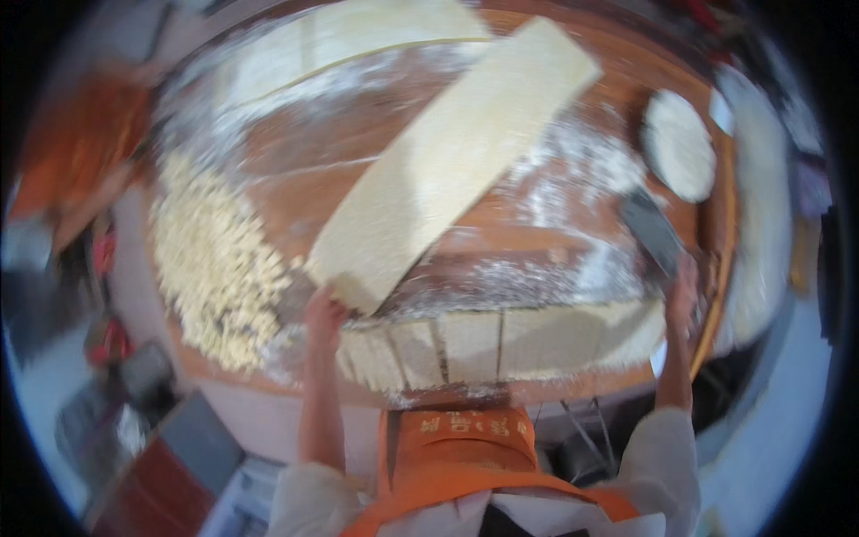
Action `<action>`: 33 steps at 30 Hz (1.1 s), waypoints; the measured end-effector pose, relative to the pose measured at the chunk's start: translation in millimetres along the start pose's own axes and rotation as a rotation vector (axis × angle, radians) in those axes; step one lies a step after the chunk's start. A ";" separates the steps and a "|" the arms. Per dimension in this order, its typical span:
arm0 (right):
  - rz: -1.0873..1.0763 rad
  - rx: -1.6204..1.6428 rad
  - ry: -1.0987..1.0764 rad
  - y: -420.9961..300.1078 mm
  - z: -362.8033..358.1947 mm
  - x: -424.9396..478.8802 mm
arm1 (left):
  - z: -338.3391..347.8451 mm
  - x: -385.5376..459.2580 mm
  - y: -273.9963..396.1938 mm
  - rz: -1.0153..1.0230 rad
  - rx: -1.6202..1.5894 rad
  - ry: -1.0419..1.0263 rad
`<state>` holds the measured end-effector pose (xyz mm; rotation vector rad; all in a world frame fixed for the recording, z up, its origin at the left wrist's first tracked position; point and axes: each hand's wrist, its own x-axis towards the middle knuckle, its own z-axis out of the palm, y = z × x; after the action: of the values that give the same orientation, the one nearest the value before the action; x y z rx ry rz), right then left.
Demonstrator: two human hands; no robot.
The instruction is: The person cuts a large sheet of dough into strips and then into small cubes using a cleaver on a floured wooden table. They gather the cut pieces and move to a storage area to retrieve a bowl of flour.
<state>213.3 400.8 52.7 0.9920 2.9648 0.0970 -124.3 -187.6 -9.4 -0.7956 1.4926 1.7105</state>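
A long flat strip of dough (456, 148) lies slantwise across the floured wooden table (315, 148). My left hand (327, 310) grips the near left corner of this strip. In my right hand (681, 285), at the right side, is a flat dark blade, apparently a dough cutter (651, 230). Along the near edge, between my hands, lies a dough sheet (570, 339), with several crosswise cuts in its left part. A heap of small dough pieces (215, 268) covers the table's left end.
Another dough sheet (349, 33) lies along the far edge. A round mound of white flour (679, 146) stands at the right, with loose flour scattered nearby. Beyond the table's right rim is a long pale bundle (758, 215). Another person's arm (94, 201) and orange clothing show blurred at the left.
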 end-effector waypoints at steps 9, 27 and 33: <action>-0.104 0.096 -0.209 27.0 22.0 0.8 | 59.6 -4.2 -3.5 0.007 -0.257 -0.050; 0.206 0.850 -0.443 -166.2 30.2 405.3 | 68.3 10.7 19.6 0.128 -0.111 -0.108; 0.135 1.115 -0.696 -158.4 12.7 387.8 | 57.3 37.4 70.5 0.085 0.024 -0.092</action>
<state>-191.2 508.6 32.6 0.9311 2.1385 -1.6368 -203.3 -131.4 6.2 -0.6406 1.4998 1.7641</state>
